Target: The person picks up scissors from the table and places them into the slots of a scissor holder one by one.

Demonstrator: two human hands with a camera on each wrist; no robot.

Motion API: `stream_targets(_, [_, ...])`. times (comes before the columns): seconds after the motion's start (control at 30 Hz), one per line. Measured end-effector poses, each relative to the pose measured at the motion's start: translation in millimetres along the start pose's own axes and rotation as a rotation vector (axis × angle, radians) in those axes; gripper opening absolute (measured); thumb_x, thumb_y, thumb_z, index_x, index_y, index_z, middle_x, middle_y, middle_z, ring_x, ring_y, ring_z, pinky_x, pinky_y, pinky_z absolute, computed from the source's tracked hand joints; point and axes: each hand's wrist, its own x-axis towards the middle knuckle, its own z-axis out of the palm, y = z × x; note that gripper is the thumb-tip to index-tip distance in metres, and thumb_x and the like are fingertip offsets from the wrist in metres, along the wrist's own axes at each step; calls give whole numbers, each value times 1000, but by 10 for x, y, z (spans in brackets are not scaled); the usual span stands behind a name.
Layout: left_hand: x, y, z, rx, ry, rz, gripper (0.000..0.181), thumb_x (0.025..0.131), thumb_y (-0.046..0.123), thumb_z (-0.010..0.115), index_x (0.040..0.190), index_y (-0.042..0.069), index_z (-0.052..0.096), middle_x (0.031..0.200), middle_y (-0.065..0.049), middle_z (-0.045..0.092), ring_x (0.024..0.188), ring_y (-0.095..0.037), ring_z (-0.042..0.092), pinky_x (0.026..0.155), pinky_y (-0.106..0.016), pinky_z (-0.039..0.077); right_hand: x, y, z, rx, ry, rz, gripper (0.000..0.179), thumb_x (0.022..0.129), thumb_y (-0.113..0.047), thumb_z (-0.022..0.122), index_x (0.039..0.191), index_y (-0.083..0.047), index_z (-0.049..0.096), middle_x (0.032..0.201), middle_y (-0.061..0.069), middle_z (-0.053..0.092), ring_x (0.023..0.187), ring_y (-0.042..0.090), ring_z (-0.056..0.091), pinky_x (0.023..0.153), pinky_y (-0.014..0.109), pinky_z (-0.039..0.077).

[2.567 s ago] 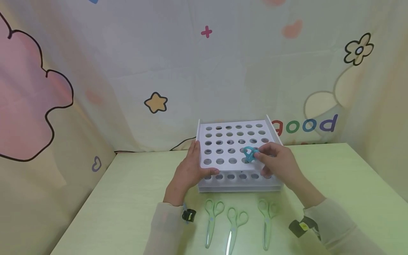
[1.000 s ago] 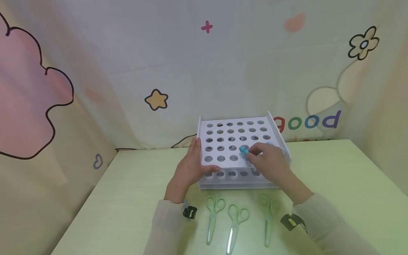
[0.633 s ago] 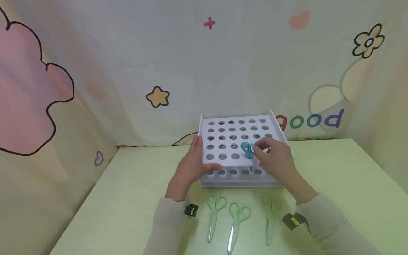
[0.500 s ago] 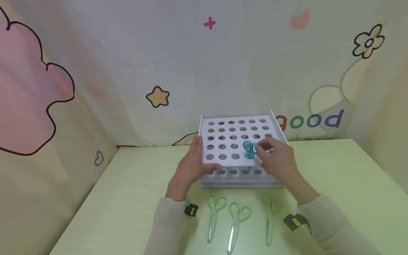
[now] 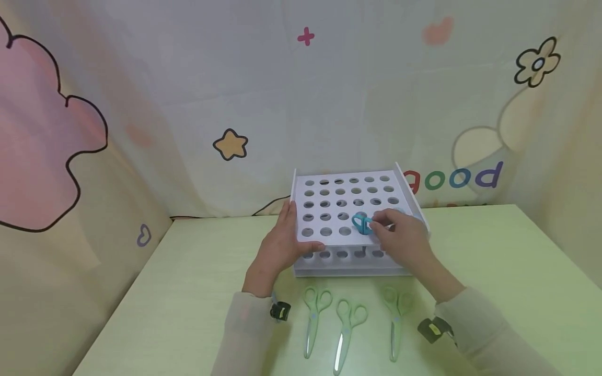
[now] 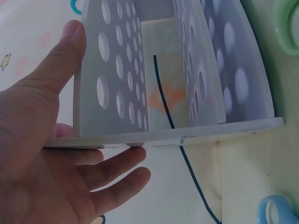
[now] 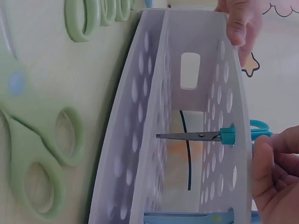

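A white rack (image 5: 335, 239) with rows of round holes in its stacked plates stands on the table. My left hand (image 5: 276, 248) holds its left side, the thumb over the top plate's front edge and the fingers along the outer side wall (image 6: 210, 133). My right hand (image 5: 405, 235) pinches one handle loop of small teal scissors (image 5: 361, 224). Their blades pass down through a front-row hole of the top plate. In the right wrist view the scissors (image 7: 228, 136) have their tip at the middle plate; whether it enters a hole I cannot tell.
Light green scissors (image 5: 311, 319), a second green pair (image 5: 345, 331) and a third green pair (image 5: 394, 318) lie before the rack. Blue scissors (image 7: 191, 218) stand through the rack's plates near its right end. A dark cable (image 5: 270, 205) runs behind.
The teal scissors have gone from tilted above the top plate to blades-down through a hole. Since half a second ago, their handles have shifted slightly left. My left hand keeps its hold.
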Motion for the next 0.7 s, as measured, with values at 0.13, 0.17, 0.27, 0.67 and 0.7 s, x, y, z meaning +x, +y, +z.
stream_targets(0.13, [5,-23,3,0,1,11,126,77,50,86,163,9,4,170,-2,-1,135,-28,43,102,-44,42,12,24,-4,-11,-8,44,23,99,-17,63,114,-1,69,101,13,71,59,17,61,56,31,52])
stream_targets(0.17, [6,-26,4,2,1,11,126,77,50,86,163,9,3,170,-2,-1,136,-28,42,102,-44,42,13,21,-9,-3,-15,55,25,99,-17,63,116,0,69,103,14,71,60,18,62,56,31,53])
stream_targets(0.27, [8,-27,6,3,0,6,126,77,50,86,163,9,4,170,-2,-2,137,-27,41,103,-44,42,-5,3,-28,9,-39,72,31,99,-19,62,122,1,67,107,16,71,61,19,63,56,31,52])
stream_targets(0.67, [-9,-19,-6,-9,1,8,125,77,49,86,163,9,4,170,-2,-1,136,-27,42,102,-43,42,-291,46,-65,35,65,68,28,100,-19,61,121,-1,68,112,18,70,68,19,66,58,25,52])
stream_targets(0.7, [-11,-15,-10,-9,1,8,125,77,49,86,163,9,4,170,-2,-1,136,-27,42,102,-43,42,-326,59,-76,38,50,75,27,100,-19,61,120,-1,68,111,18,70,69,20,66,58,26,52])
